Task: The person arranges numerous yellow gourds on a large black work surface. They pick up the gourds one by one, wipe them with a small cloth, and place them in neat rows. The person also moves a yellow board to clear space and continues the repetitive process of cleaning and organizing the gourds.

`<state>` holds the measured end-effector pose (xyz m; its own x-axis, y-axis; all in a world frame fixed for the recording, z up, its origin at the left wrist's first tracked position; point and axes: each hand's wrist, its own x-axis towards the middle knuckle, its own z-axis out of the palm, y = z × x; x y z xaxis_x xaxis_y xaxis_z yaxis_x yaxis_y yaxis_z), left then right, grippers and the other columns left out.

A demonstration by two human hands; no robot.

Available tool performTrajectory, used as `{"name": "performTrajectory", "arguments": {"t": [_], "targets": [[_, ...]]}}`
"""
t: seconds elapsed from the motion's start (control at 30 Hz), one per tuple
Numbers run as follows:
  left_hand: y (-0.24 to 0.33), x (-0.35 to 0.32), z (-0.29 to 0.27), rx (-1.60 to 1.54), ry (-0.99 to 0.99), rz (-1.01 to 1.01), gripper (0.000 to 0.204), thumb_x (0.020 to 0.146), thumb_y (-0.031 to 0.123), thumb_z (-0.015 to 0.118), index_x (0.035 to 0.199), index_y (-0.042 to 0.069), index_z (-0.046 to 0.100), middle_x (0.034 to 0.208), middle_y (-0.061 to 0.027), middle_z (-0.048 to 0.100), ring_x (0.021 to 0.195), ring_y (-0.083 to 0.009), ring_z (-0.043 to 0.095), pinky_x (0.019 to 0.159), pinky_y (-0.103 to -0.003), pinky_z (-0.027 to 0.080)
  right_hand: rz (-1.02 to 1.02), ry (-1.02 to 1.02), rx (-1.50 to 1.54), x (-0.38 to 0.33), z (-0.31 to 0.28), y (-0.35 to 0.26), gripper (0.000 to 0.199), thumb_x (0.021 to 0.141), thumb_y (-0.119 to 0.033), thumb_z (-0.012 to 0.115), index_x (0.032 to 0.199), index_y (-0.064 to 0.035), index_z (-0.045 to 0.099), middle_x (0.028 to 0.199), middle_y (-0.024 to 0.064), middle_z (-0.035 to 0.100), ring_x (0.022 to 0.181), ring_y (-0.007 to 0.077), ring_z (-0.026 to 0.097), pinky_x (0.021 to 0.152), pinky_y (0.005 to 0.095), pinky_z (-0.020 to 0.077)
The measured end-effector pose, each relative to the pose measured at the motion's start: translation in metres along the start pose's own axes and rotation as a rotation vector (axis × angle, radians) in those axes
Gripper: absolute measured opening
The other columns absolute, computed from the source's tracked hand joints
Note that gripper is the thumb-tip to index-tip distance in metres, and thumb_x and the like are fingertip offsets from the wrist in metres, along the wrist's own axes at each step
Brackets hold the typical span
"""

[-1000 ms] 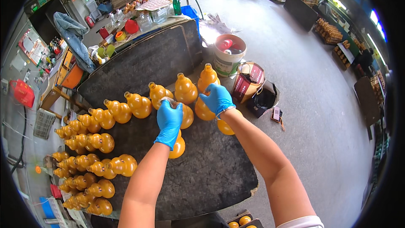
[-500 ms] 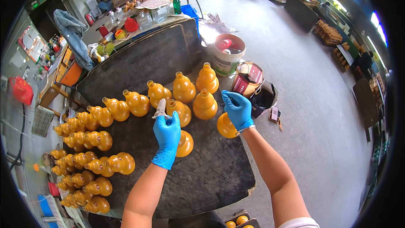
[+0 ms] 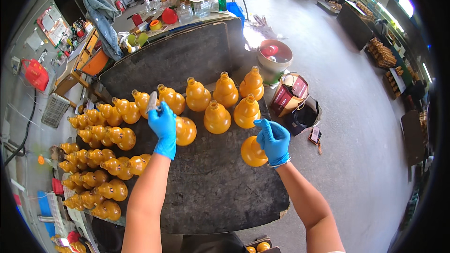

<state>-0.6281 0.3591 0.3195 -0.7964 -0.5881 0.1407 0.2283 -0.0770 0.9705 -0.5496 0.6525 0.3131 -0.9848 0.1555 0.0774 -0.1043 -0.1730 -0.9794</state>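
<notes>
Both of my hands wear blue gloves. My left hand (image 3: 162, 129) is closed on a crumpled whitish rag (image 3: 153, 100) that sticks up past its fingertips. Right beside that hand stands an amber gourd-shaped bottle (image 3: 186, 131), its neck hidden behind the glove. At the right edge of the dark table (image 3: 206, 182), my right hand (image 3: 275, 141) is pinched at the top of another gourd-shaped bottle (image 3: 253, 152); the fingers cover its neck. Between and beyond the hands stand more such bottles, among them a middle bottle (image 3: 217, 118) and a right-hand bottle (image 3: 247, 112).
Several rows of amber bottles (image 3: 110, 189) fill the table's left side. A dark upright board (image 3: 178, 54) borders the far side. Past the right corner stand a bucket (image 3: 275, 63), a carton (image 3: 289, 94) and a black bag (image 3: 304, 115) on the floor. A crate with amber bottles (image 3: 263, 246) is at the near edge.
The view has shifted. My left hand has moved left and away with the rag, and the bottle beside it has moved along. My right hand and its bottle have come nearer.
</notes>
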Motion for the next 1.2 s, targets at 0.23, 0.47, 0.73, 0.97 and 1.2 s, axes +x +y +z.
{"name": "performTrajectory", "arguments": {"t": [0.23, 0.47, 0.73, 0.97, 1.2], "targets": [[-0.051, 0.03, 0.026, 0.184, -0.044, 0.228, 0.036, 0.091, 0.005, 0.051, 0.126, 0.006, 0.057, 0.087, -0.0019, 0.058, 0.055, -0.0053, 0.045, 0.05, -0.021, 0.042, 0.005, -0.03, -0.035, -0.035, 0.009, 0.007, 0.022, 0.096, -0.018, 0.057, 0.105, -0.0014, 0.068, 0.075, 0.0023, 0.062, 0.058, 0.007, 0.054, 0.051, 0.0192, 0.0428], [-0.074, 0.036, 0.025, 0.422, 0.014, 0.309, 0.031, 0.089, 0.006, 0.051, 0.118, -0.001, 0.061, 0.114, -0.0107, 0.064, 0.076, -0.0126, 0.057, 0.071, -0.027, 0.047, -0.352, -0.097, -0.578, -0.06, -0.002, 0.0, 0.044, 0.079, -0.009, 0.074, 0.12, -0.0084, 0.059, 0.112, 0.0102, 0.062, 0.099, 0.0249, 0.061, 0.087, 0.0336, 0.0485], [-0.067, 0.041, 0.033, 0.574, 0.083, 0.375, 0.036, 0.089, 0.011, 0.047, 0.12, -0.006, 0.056, 0.125, -0.0202, 0.056, 0.111, -0.0289, 0.057, 0.093, -0.036, 0.046, -0.258, 0.013, -0.603, -0.068, -0.022, 0.006, 0.041, 0.08, 0.001, 0.07, 0.118, -0.0099, 0.061, 0.101, 0.0098, 0.064, 0.091, 0.0257, 0.063, 0.085, 0.0327, 0.0525], [-0.062, 0.041, 0.031, 0.638, 0.055, 0.256, 0.034, 0.089, 0.016, 0.05, 0.115, -0.006, 0.057, 0.112, -0.0186, 0.061, 0.098, -0.0277, 0.062, 0.085, -0.034, 0.05, -0.262, 0.219, -0.517, -0.04, -0.041, 0.003, 0.032, 0.078, 0.003, 0.071, 0.108, -0.0033, 0.064, 0.109, 0.0087, 0.067, 0.1, 0.0187, 0.063, 0.092, 0.0305, 0.0481], [-0.045, 0.038, 0.004, 0.336, -0.095, 0.433, 0.046, 0.091, 0.012, 0.058, 0.13, -0.007, 0.043, 0.094, -0.0099, 0.062, 0.086, -0.0152, 0.063, 0.08, -0.029, 0.052, -0.349, 0.208, -0.524, -0.001, -0.053, 0.025, 0.034, 0.077, 0.005, 0.07, 0.109, -0.0026, 0.063, 0.111, 0.0076, 0.066, 0.103, 0.0176, 0.062, 0.093, 0.0296, 0.0473]]}}
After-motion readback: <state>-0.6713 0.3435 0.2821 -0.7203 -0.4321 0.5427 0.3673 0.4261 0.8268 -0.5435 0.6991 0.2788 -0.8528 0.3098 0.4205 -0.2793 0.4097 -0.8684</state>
